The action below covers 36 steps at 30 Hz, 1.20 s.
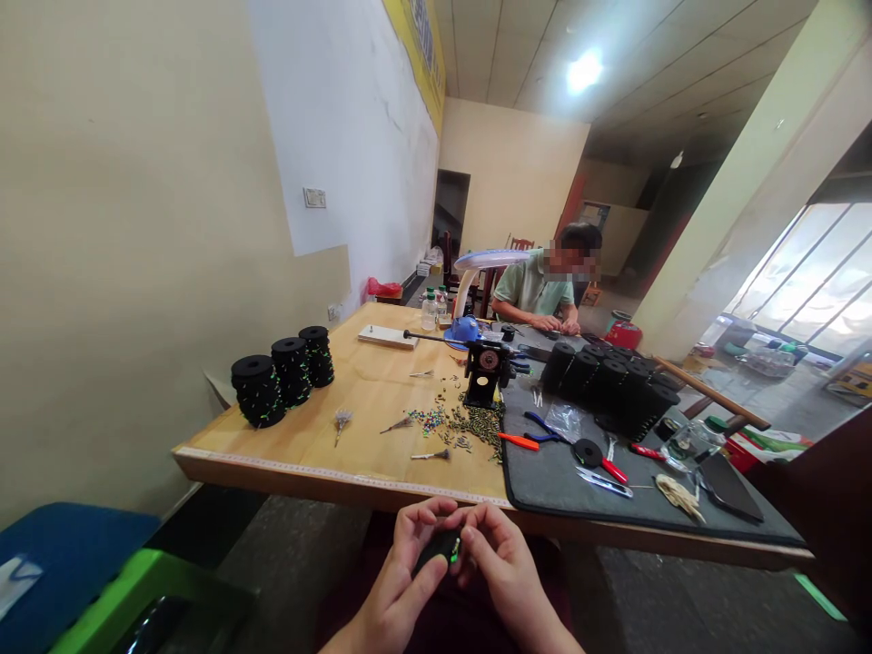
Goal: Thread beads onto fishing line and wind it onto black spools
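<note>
My left hand (412, 568) is closed around a small black spool (431, 548), low in front of the table edge. Beside it my right hand (494, 554) pinches at the spool's right side, where a small green and whitish piece (454, 549) shows between the hands. The fingertips of both hands nearly meet at the top. On the wooden table (286, 454) beyond lie colored beads (428, 421) and a pile of small brass-colored parts (480, 427). A black winding device (485, 372) stands behind the pile.
Three black spools (291, 371) stand at the table's left. A grey mat (545, 490) on the right holds many black spools (613, 377), pliers (541, 425), an orange-handled tool (519, 441) and a jar (695, 440). Across the table a person (545, 291) works near a lamp (465, 309).
</note>
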Available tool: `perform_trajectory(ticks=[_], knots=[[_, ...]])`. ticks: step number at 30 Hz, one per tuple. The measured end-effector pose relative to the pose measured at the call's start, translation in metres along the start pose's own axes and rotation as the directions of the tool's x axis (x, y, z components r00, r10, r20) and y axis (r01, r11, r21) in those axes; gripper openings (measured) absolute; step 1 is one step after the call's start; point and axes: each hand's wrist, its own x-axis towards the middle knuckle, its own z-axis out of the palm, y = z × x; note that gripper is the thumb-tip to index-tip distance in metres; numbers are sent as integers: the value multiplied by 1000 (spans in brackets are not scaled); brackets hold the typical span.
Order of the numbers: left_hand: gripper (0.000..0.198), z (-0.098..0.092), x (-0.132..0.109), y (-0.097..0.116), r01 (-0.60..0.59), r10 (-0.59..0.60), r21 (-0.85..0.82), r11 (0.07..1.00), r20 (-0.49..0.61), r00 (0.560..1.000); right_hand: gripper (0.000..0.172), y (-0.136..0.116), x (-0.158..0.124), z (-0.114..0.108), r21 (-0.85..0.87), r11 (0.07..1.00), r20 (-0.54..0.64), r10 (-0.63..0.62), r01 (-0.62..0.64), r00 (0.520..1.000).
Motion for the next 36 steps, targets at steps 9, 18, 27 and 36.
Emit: perform_trajectory(ticks=[9,18,27,36], knots=[[26,3,3,-11,93,-113,-233,968,-73,991,23,5,-8,8,-173,972,-46,-168,158,985],[26,7,8,-15,134,-166,-140,981,-246,955,15,7,-12,18,-433,835,24,-367,341,930],[21,5,5,-15,62,-78,-77,995,-229,970,8,12,-11,16,-451,784,62,-450,427,891],[21,9,7,-11,20,-31,-41,999,-296,955,8,18,-15,16,-481,696,151,-534,534,832]])
